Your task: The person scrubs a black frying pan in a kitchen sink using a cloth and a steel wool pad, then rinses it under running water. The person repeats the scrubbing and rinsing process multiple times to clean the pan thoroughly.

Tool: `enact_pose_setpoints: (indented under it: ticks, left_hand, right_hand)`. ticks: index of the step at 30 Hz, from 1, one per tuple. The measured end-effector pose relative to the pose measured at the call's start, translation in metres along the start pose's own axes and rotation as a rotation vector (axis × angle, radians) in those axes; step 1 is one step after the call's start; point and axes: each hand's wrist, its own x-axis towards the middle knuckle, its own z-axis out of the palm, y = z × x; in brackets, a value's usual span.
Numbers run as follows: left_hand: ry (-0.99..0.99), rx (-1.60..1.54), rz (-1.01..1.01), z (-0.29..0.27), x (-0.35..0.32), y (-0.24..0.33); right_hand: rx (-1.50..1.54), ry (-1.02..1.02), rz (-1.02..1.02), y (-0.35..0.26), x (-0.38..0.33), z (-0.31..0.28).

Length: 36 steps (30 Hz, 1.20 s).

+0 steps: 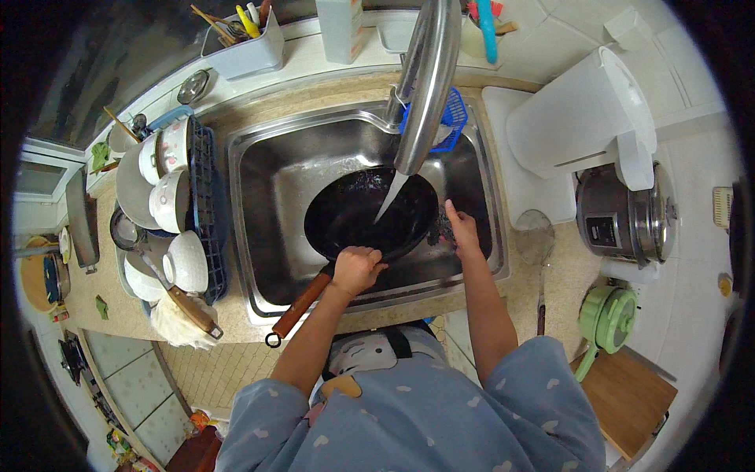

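Observation:
A black wok (330,208) with a brown wooden handle (301,305) rests tilted in the steel sink (267,169). Water (391,198) runs from the tall faucet (429,86) into it. My left hand (359,270) is closed on the wok's near rim, where the handle joins. To the right of the wok, my right hand (464,233) grips a dark, mesh-like scouring pad (442,228) close to the rim. Part of the pad is hidden by the fingers.
Left of the sink, a blue dish rack (206,177) holds bowls, with a wooden-handled ladle (177,297) across it. At right are a wire skimmer (535,236), a rice cooker (617,216), a white container (566,118) and a green pan (609,315). A blue basket (456,118) hangs behind the faucet.

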Motion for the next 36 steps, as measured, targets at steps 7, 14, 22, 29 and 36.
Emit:
enact_pose_setpoints:
  ticks: [7, 14, 22, 29, 36]
  left_hand:
    - [-0.263, 0.222, 0.0, 0.022, -0.017, -0.027]
    - [-0.599, 0.385, -0.182, 0.024, -0.017, -0.049]
    - [-0.732, 0.484, -0.3, 0.031, -0.019, -0.064]
    - [-0.806, 0.165, -0.393, 0.027, 0.007, -0.045]
    - [-0.004, -1.223, -1.07, 0.1, 0.031, -0.072]
  right_hand:
    - [-0.066, 0.039, -0.336, 0.005, -0.003, -0.009]
    - [-0.241, 0.095, -0.307, 0.038, 0.034, -0.012]
    - [-0.097, -0.134, -0.303, 0.031, 0.016, -0.01]
    - [-0.442, 0.019, -0.662, 0.013, 0.008, -0.003]
    - [-0.302, 0.307, -0.987, -0.074, -0.05, 0.026]
